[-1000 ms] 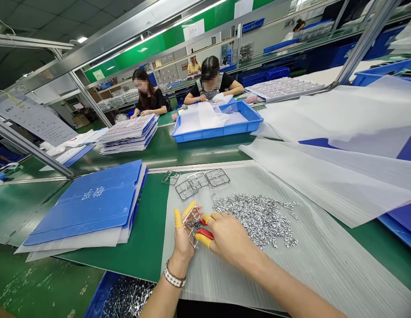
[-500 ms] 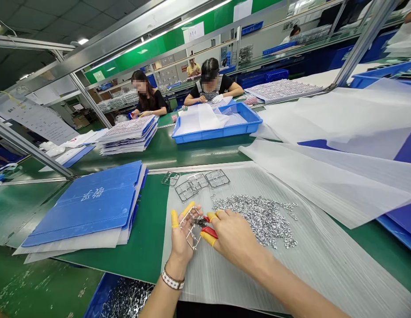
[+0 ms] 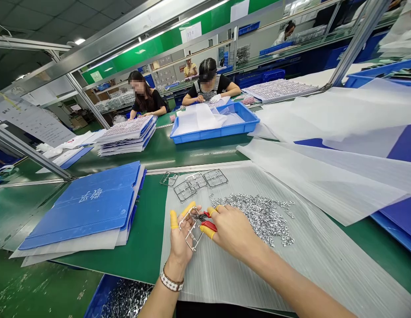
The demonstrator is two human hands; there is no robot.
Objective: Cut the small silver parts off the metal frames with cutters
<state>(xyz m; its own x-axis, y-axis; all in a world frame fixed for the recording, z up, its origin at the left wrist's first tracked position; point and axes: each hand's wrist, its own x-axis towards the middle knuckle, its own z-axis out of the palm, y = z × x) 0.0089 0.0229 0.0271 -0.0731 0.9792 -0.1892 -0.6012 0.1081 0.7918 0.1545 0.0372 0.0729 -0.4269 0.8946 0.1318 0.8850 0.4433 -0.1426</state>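
Note:
My left hand (image 3: pixel 179 238), palm up with yellow finger cots on the thumb and a finger, holds a small silvery sprue frame (image 3: pixel 194 249) with little parts on its bars. From the right, my right hand (image 3: pixel 234 230) grips red-handled nippers (image 3: pixel 209 225); yellow cots cover some of its fingers too. The dark jaws are at the upper part of the frame, and whether they close on a bar is too small to tell. Just beyond my right hand spreads a pile of small shiny metallic-looking parts (image 3: pixel 254 214). Several more sprue frames (image 3: pixel 196 181) lie flat behind my left hand.
A translucent sheet (image 3: pixel 205 278) covers the green table (image 3: pixel 150 221). To the left lies a stack of blue boards (image 3: pixel 82 203). Beyond are a blue tray (image 3: pixel 215 132) and layered sheets (image 3: pixel 126 137); co-workers sit across. Below the edge, a blue bin holds silvery scraps (image 3: pixel 127 298).
The nippers moved slightly away from the frame and then back towards its upper part. The frame has tilted a little in my left hand. The whole view has shifted slightly.

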